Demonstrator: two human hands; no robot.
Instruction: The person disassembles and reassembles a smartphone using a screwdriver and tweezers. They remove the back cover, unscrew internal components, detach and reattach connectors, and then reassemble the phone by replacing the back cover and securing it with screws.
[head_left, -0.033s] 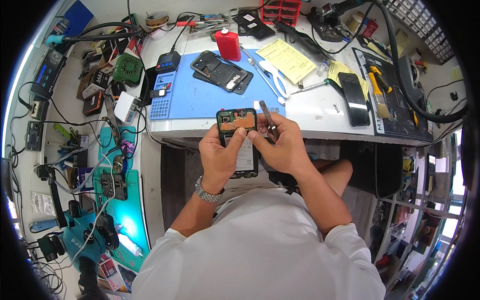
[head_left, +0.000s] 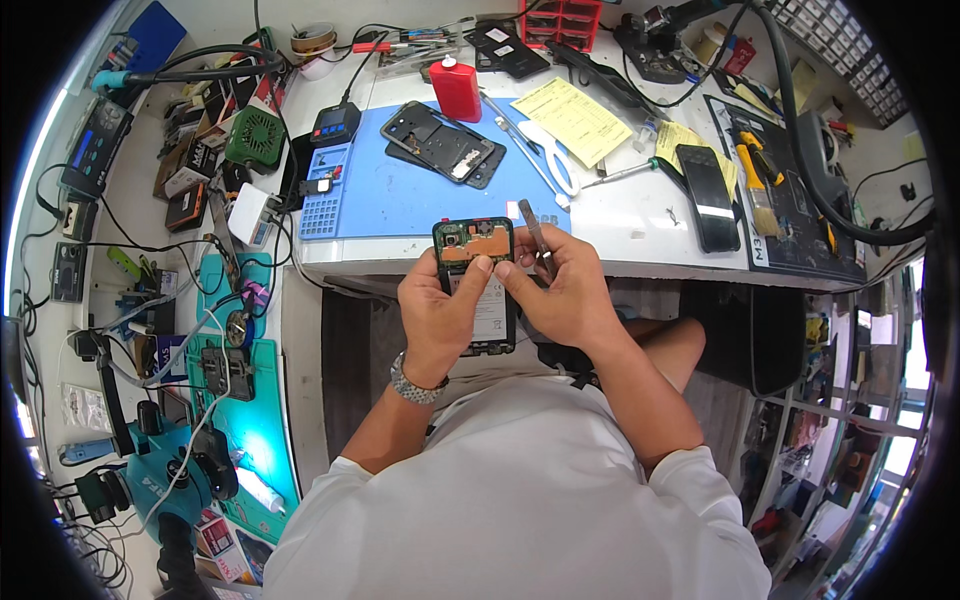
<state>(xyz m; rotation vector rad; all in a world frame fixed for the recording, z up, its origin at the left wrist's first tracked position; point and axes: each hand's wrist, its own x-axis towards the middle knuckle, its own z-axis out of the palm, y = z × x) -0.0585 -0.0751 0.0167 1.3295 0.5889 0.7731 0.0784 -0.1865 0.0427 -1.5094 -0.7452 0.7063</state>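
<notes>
Closest in, grey wood-look floor point(head_left: 348, 350) shows below the white bench point(head_left: 360, 251); on top lie a blue mat point(head_left: 390, 207) and, upon it, overlapping dark phone parts point(head_left: 440, 140), with a red bottle point(head_left: 456, 93), yellow papers point(head_left: 575, 120) and a red drawer unit point(head_left: 562, 24) farther back. The left hand point(head_left: 440, 305) grips an opened phone point(head_left: 493, 312) in front of the bench, thumb on its face; the right hand point(head_left: 566, 298) holds a slim metal tool point(head_left: 537, 238), its thumb also against the phone. A copper-coloured sheet point(head_left: 487, 244) covers much of the phone's upper part, beside a camera point(head_left: 451, 240), and a pale battery point(head_left: 490, 328) sits below inside the black frame. In view, the phone's upper end overlaps the bench's front edge; a stretch of blue mat separates it from the phone parts, and a black bin point(head_left: 745, 340) stands off to the right.
</notes>
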